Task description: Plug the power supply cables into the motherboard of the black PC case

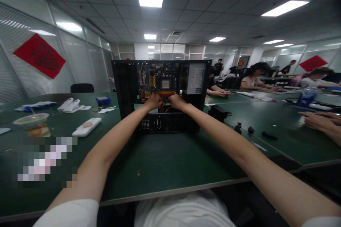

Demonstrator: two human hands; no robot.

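Note:
An open black computer case (pixel 205 95) stands on the table, its inside facing me. In it are a motherboard (pixel 145 74) with a square processor socket (pixel 165 84) and a power supply (pixel 195 79) at the upper right. My left hand (pixel 153 101) is closed, its fingers curled at the left end of an orange strip (pixel 165 94) low on the board. At the strip's right end, my right hand (pixel 178 102) is closed too. Whatever either hand pinches is hidden behind the fingers. Red and dark wires (pixel 163 107) hang between the hands.
On the green table (pixel 160 170), left, are a lidded cup (pixel 33 125), a white box (pixel 87 127) and a blue box (pixel 103 101). A black block (pixel 217 113) and small dark parts (pixel 269 135) lie right. Another person's hands (pixel 322 124) rest at the right edge.

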